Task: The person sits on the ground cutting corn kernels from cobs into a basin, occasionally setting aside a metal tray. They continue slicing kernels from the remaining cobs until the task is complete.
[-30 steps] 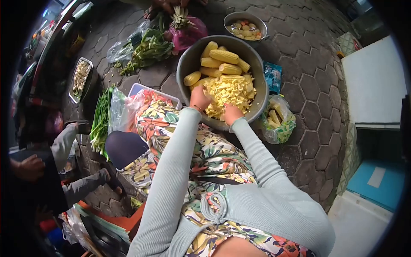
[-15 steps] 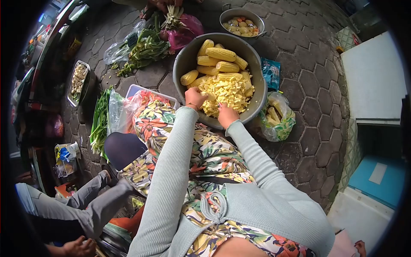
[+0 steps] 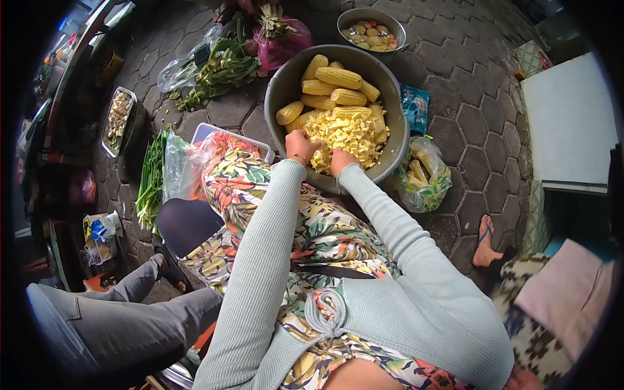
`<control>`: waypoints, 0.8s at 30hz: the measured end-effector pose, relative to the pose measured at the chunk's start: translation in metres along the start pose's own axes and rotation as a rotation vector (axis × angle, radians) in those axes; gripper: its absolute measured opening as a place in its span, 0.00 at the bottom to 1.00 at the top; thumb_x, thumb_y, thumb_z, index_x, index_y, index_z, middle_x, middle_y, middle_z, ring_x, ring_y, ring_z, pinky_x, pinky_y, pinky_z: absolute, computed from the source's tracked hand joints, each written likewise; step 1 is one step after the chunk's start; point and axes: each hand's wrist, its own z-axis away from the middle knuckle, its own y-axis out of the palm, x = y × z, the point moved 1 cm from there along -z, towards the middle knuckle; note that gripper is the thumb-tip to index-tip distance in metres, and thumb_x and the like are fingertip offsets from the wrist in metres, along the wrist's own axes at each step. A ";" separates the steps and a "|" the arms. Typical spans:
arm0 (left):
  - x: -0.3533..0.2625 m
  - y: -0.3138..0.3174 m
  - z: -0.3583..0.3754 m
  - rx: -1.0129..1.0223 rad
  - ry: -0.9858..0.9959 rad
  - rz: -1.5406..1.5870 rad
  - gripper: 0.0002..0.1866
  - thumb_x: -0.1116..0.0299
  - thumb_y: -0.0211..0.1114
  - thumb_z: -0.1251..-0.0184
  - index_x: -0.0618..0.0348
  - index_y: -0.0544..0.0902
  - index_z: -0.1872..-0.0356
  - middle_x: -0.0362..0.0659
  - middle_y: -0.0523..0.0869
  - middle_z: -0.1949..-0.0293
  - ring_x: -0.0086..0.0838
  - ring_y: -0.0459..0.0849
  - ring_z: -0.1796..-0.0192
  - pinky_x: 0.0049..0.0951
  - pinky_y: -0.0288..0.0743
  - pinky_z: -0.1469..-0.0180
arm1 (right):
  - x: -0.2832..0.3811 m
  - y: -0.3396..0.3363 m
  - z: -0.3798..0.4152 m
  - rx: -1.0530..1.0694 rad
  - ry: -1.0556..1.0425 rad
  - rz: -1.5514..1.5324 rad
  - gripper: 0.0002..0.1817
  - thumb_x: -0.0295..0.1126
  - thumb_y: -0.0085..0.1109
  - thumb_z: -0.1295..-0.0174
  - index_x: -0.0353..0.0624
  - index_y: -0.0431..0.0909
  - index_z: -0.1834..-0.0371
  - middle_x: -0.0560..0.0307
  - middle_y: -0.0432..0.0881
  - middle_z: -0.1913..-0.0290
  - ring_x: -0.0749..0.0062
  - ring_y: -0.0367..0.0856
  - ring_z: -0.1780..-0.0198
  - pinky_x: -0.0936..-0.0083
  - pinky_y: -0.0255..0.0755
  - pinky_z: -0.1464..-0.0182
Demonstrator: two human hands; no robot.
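Note:
A large grey tub [image 3: 272, 97] stands before me, with whole peeled corn cobs [image 3: 339, 78] at its far side and a heap of small yellow cut pieces [image 3: 354, 133] nearer me. Over the left part of that heap, my left hand [image 3: 303, 145] is closed; what its fingers hold, if anything, I cannot make out. My right hand [image 3: 342, 160] is at the heap's near edge, its fingers curled and partly hidden. Whether something is in it does not show.
A metal pot [image 3: 372, 32] of round vegetables in liquid stands beyond the tub. Right of it lie a teal packet [image 3: 415, 107] and a plastic bag [image 3: 424, 174]. Leafy greens [image 3: 227, 68] and spring onions [image 3: 153, 179] lie left. Other people's legs [image 3: 143, 318] and a foot [image 3: 484, 242] are close by.
My right hand has shifted slightly up and nearer my left. The pale piece seen at my left fingers no longer shows clearly. A person has stepped in at right; the one at left has moved.

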 end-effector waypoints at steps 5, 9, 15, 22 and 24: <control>0.004 0.004 -0.002 -0.018 -0.041 -0.002 0.19 0.63 0.72 0.71 0.68 0.78 0.80 0.54 0.79 0.80 0.37 0.80 0.74 0.30 0.73 0.68 | -0.014 0.010 0.003 0.054 0.026 -0.005 0.16 0.34 0.36 0.40 0.39 0.69 0.55 0.46 0.77 0.56 0.56 0.75 0.53 0.65 0.70 0.54; 0.010 0.012 0.001 -0.004 -0.056 0.002 0.18 0.63 0.72 0.71 0.68 0.78 0.81 0.53 0.79 0.80 0.37 0.80 0.75 0.30 0.73 0.69 | -0.014 0.021 -0.007 0.050 0.096 -0.007 0.15 0.33 0.36 0.40 0.40 0.69 0.55 0.47 0.77 0.56 0.57 0.76 0.53 0.65 0.70 0.54; 0.015 0.010 -0.002 -0.012 -0.056 -0.101 0.21 0.56 0.65 0.62 0.70 0.79 0.79 0.56 0.80 0.78 0.43 0.81 0.71 0.34 0.74 0.65 | -0.024 0.010 -0.004 0.004 0.038 0.020 0.16 0.35 0.42 0.43 0.39 0.66 0.54 0.45 0.78 0.59 0.57 0.77 0.56 0.64 0.70 0.55; 0.004 0.005 -0.004 0.157 -0.196 -0.102 0.23 0.55 0.64 0.58 0.72 0.79 0.75 0.58 0.80 0.75 0.45 0.80 0.69 0.35 0.74 0.63 | -0.017 -0.010 0.032 -0.054 -0.051 -0.073 0.13 0.35 0.39 0.41 0.38 0.66 0.58 0.45 0.79 0.66 0.54 0.78 0.60 0.60 0.69 0.59; 0.003 0.006 -0.002 0.112 -0.148 -0.172 0.24 0.52 0.63 0.58 0.71 0.79 0.76 0.55 0.80 0.77 0.42 0.81 0.71 0.33 0.74 0.65 | -0.015 -0.009 0.032 -0.044 -0.072 -0.034 0.13 0.34 0.39 0.40 0.37 0.66 0.58 0.46 0.79 0.66 0.55 0.78 0.59 0.62 0.70 0.58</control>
